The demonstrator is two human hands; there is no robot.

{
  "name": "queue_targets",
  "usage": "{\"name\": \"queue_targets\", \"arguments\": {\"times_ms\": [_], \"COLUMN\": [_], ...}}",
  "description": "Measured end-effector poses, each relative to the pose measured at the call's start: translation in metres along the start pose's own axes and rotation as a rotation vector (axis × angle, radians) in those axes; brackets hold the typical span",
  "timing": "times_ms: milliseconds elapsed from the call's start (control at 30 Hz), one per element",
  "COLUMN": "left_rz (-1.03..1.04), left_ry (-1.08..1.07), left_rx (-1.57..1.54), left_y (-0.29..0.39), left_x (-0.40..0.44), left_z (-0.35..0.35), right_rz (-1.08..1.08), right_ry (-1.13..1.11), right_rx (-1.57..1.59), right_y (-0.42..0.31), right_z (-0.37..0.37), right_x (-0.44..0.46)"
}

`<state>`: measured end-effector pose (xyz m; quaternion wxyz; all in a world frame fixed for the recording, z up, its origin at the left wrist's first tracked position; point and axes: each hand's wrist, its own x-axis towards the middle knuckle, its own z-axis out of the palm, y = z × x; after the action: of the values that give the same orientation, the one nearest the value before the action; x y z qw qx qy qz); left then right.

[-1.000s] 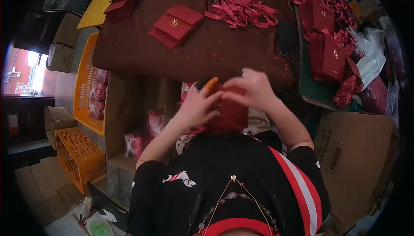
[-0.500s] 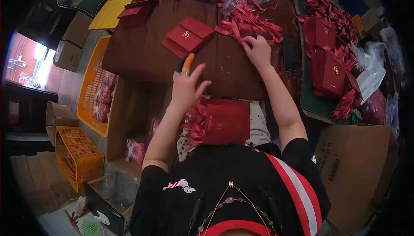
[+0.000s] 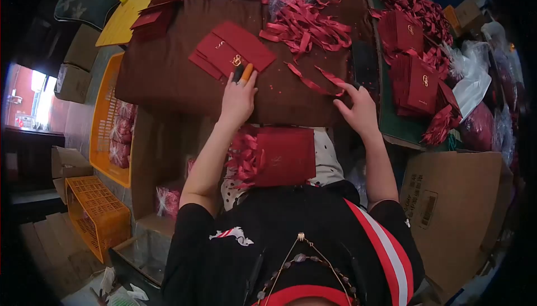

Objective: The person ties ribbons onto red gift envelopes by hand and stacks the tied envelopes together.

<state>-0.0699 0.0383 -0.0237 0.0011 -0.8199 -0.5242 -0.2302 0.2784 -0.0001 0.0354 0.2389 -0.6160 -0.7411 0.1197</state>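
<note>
My left hand [image 3: 239, 98], with orange and black covers on two fingertips, grips the near edge of a flat red gift bag [image 3: 250, 48]. This bag has a gold print and lies fanned over others on the brown padded table. My right hand [image 3: 359, 107] pinches a red ribbon [image 3: 315, 85] that trails on the tabletop, apart from the tangled ribbon heap [image 3: 305, 26]. Across my lap rests a stack of red bags [image 3: 286, 158], with loops of ribbon [image 3: 245, 158] bunched at their left end.
A dark phone-like slab [image 3: 364, 62] lies at the table's right edge. Farther right, a green surface holds more red bags [image 3: 419, 85] and ribbons. A yellow crate [image 3: 106, 121] with packed bundles stands left; a cardboard box [image 3: 456, 205] is at the near right.
My left hand has come down onto the red bags, and the top one is spread out. My right hand has drawn a ribbon from the heap towards me and to the right.
</note>
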Motion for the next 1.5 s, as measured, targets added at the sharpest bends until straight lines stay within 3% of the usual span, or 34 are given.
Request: {"name": "queue_targets", "arguments": {"times_ms": [100, 133, 167, 267, 433, 533, 633, 667, 733, 867, 967, 1033, 1067, 1167, 1200, 1233, 1433, 1500], "left_rz": [0.05, -0.036, -0.04, 0.033, 0.003, 0.014, 0.025, 0.091, 0.154, 0.198, -0.066, -0.343, -0.46, -0.452, -0.417, -0.415, -0.541, -0.597], "left_ry": [-0.039, -0.192, -0.191, -0.078, -0.111, -0.143, -0.163, -0.161, -0.182, -0.272, 0.101, 0.149, 0.066, -0.045, 0.02, 0.019, 0.143, 0.076], "left_rx": [-0.114, -0.125, -0.119, -0.257, -0.309, -0.307, -0.362, -0.397, -0.476, -0.628, -0.675, -0.306, -0.181, -0.137, -0.115, -0.115, -0.409, -0.471], "left_y": [0.018, 0.019, 0.018, 0.021, 0.018, 0.016, 0.021, 0.024, 0.035, 0.044, 0.045, 0.047, 0.049, 0.056, 0.057, 0.055, 0.055, 0.053], "left_x": [-0.024, -0.032, -0.037, -0.046, -0.054, -0.055, -0.048, -0.043, -0.03, -0.005, 0.009, 0.016, 0.021, 0.028, 0.028, 0.028, 0.03, 0.032], "left_z": [-0.013, -0.014, -0.017, -0.032, -0.047, -0.049, -0.046, -0.042, -0.036, -0.025, -0.007, -0.007, -0.006, -0.005, 0.003, 0.01, 0.014, 0.008], "right_rz": [-0.117, -0.178, -0.24, -0.247, -0.206, -0.203, -0.238, -0.238, -0.147, -0.202, -0.157, -0.12, -0.078, -0.148, -0.148, -0.065, -0.179, -0.229], "right_ry": [0.124, 0.153, 0.183, 0.173, 0.22, 0.161, 0.356, 0.348, 0.299, 0.234, 0.159, 0.145, 0.131, 0.232, 0.258, 0.174, 0.217, 0.238], "right_rx": [0.075, 0.093, 0.111, 0.098, 0.005, -0.002, 0.069, 0.064, 0.356, 0.414, 0.501, 0.507, 0.51, 0.485, 0.464, 0.434, 0.339, 0.314], "right_y": [-0.016, -0.022, -0.029, -0.048, -0.048, -0.043, -0.045, -0.049, -0.056, -0.065, -0.06, -0.059, -0.059, -0.057, -0.059, -0.062, -0.063, -0.065], "right_z": [0.015, 0.025, 0.035, 0.072, 0.116, 0.111, 0.09, 0.081, 0.066, 0.073, 0.092, 0.097, 0.1, 0.11, 0.109, 0.105, 0.1, 0.102], "right_x": [0.022, 0.032, 0.043, 0.073, 0.101, 0.098, 0.084, 0.08, 0.073, 0.064, 0.062, 0.06, 0.059, 0.06, 0.061, 0.06, 0.062, 0.065]}}
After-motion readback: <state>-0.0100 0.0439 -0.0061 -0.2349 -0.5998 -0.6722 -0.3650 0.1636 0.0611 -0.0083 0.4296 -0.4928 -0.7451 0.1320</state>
